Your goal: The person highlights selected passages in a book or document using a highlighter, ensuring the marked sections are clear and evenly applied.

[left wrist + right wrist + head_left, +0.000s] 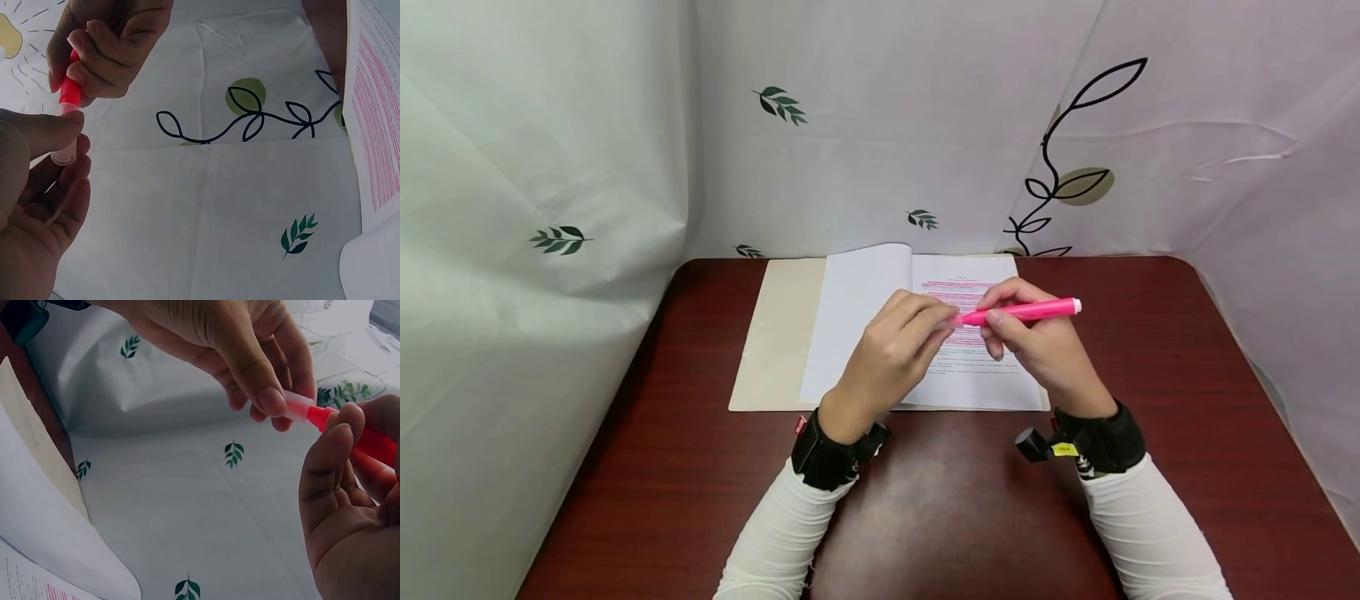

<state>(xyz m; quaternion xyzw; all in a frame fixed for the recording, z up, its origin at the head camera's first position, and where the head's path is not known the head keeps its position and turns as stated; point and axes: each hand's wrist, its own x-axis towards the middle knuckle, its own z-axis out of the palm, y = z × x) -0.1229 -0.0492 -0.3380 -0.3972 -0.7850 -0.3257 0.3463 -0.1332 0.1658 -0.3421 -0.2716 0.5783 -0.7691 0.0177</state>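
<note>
My right hand grips a pink highlighter by its barrel, white end pointing right. In my left hand, thumb and fingers pinch the clear cap. The left wrist view has the cap over the highlighter's tip end, with the pink collar showing beyond it. Both hands are held above an open document, whose right page carries printed lines, many of them marked in pink. The left page side is blank white.
A cream folder cover lies under the document on the dark red-brown table. White cloth with leaf prints hangs behind the table and along both sides. Each wrist wears a black strap with a small camera.
</note>
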